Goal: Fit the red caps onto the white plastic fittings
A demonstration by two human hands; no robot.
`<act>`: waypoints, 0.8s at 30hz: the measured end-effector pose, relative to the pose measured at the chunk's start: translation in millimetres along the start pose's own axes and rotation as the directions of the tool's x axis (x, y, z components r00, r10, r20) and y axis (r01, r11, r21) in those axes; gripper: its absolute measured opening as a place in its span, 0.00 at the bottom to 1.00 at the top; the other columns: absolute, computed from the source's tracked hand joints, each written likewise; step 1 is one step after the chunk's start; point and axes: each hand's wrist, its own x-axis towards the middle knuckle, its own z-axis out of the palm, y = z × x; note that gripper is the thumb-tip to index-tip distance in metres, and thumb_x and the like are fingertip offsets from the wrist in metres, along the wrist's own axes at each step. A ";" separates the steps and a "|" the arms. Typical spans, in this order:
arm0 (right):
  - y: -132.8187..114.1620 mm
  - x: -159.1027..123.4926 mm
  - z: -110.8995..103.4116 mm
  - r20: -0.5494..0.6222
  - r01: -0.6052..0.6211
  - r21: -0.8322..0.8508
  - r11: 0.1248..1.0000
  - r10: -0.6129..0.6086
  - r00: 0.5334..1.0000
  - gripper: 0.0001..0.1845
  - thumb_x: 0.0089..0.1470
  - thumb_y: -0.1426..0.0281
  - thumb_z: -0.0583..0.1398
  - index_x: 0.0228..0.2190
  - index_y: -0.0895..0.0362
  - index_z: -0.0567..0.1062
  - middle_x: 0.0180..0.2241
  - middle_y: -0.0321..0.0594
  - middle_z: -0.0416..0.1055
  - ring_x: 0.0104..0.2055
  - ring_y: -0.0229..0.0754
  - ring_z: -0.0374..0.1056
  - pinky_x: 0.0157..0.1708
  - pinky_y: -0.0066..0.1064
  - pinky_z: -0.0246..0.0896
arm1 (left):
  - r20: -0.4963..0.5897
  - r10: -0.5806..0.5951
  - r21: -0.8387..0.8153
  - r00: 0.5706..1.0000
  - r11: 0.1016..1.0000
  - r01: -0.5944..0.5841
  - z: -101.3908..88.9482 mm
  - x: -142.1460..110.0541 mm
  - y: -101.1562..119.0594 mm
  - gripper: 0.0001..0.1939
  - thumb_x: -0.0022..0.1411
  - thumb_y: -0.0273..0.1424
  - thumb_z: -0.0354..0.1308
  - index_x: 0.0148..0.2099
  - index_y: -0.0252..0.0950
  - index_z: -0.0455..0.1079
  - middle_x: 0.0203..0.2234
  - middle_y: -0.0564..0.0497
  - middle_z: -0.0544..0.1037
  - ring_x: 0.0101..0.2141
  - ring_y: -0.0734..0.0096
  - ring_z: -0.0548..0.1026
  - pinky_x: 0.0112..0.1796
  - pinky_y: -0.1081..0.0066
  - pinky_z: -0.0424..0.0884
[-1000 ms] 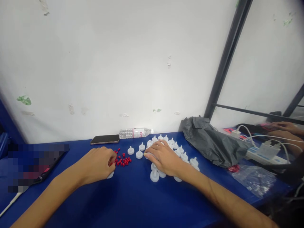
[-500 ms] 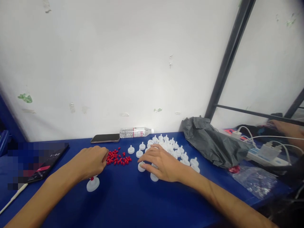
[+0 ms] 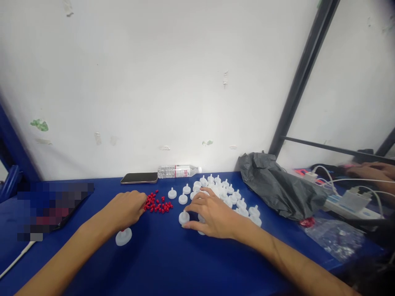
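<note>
My left hand is closed, its fingertips turned down at the left edge of a pile of small red caps; whatever it pinches is hidden. Under its wrist, a white spout lid with a bit of red on its spout stands on the blue table. My right hand has its thumb and index finger around another white spout lid, which stands upright on the table. Behind and beneath that hand, many more white lids stand in a cluster, some of them covered by it.
Along the wall lie a phone and a clear plastic bottle. A grey plastic bag, a clear bag and a power strip with cables occupy the right side. A blurred-out dark device lies at left.
My left hand first moved left, leaving the red-tipped lid standing, then shifted slightly right at the red caps. My right hand drew a lid leftward, apart from the cluster, and now grips it.
</note>
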 end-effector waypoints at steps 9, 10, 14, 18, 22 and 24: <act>-11.9 0.4 9.6 0.027 0.097 0.155 0.983 -0.103 0.994 0.10 0.63 0.62 0.61 0.43 0.53 0.74 0.42 0.35 0.79 0.46 0.41 0.73 0.67 0.49 0.39 | -0.177 0.169 -0.149 0.970 0.969 -0.196 -15.3 -6.0 27.3 0.06 0.62 0.31 0.51 0.34 0.41 0.69 0.28 0.52 0.78 0.28 0.63 0.73 0.29 0.68 0.57; -12.6 0.6 9.7 0.027 0.107 0.158 0.982 -0.112 0.993 0.08 0.64 0.63 0.61 0.43 0.52 0.74 0.42 0.34 0.79 0.45 0.40 0.73 0.67 0.49 0.39 | -0.205 0.198 -0.199 0.959 0.950 -0.239 -14.7 -6.4 30.5 0.06 0.62 0.31 0.52 0.35 0.41 0.70 0.28 0.53 0.78 0.28 0.64 0.74 0.29 0.68 0.59; -10.5 0.8 9.3 -0.012 0.114 0.108 0.988 -0.114 0.993 0.10 0.64 0.65 0.60 0.47 0.52 0.71 0.41 0.36 0.78 0.44 0.41 0.74 0.66 0.48 0.45 | -0.374 0.289 -0.315 0.881 0.854 -0.414 -7.2 -6.5 40.6 0.10 0.66 0.34 0.52 0.43 0.42 0.74 0.36 0.51 0.80 0.34 0.64 0.77 0.34 0.68 0.65; -6.2 -0.4 8.3 -0.106 0.071 0.107 0.992 -0.060 0.993 0.16 0.63 0.66 0.60 0.52 0.54 0.66 0.46 0.42 0.74 0.47 0.44 0.71 0.55 0.39 0.63 | -0.445 0.333 -0.380 0.831 0.770 -0.512 -1.3 -7.2 49.4 0.12 0.71 0.36 0.49 0.45 0.43 0.75 0.35 0.53 0.79 0.34 0.67 0.76 0.36 0.69 0.68; -6.4 -0.4 7.1 -0.150 -0.012 0.142 0.990 0.034 0.988 0.20 0.59 0.70 0.62 0.51 0.54 0.63 0.46 0.43 0.73 0.47 0.48 0.71 0.49 0.38 0.67 | -0.509 0.362 -0.359 0.781 0.735 -0.575 2.2 -9.1 57.6 0.12 0.73 0.35 0.48 0.45 0.42 0.73 0.36 0.52 0.78 0.36 0.68 0.76 0.37 0.69 0.68; -8.1 0.8 6.0 -0.159 -0.023 0.160 0.987 0.049 0.986 0.20 0.58 0.71 0.62 0.51 0.54 0.63 0.46 0.44 0.74 0.47 0.48 0.71 0.49 0.40 0.67 | -0.514 0.391 -0.337 0.764 0.727 -0.599 4.2 -9.8 61.7 0.12 0.73 0.34 0.48 0.45 0.42 0.73 0.36 0.52 0.78 0.36 0.67 0.76 0.37 0.69 0.68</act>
